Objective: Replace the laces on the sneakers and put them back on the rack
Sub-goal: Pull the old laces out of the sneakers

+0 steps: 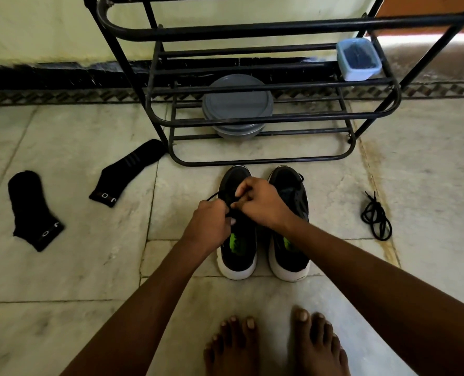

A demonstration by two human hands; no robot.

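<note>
Two black sneakers with white soles stand side by side on the floor, toes toward the rack: the left sneaker (237, 248) and the right sneaker (290, 253). Both hands work over the left sneaker's lacing area. My left hand (209, 226) pinches a black lace (212, 197) that loops out to the left. My right hand (260, 202) pinches the lace close to the eyelets. A loose black lace (376, 217) lies bundled on the floor to the right. The black metal shoe rack (252, 119) stands just behind the sneakers.
Two black socks (32, 210) (127, 172) lie on the marble floor at the left. A grey lidded container (237, 104) sits on the rack's lower shelf, and a pale blue plastic box (358, 59) on a higher one. My bare feet (274, 346) are at the bottom.
</note>
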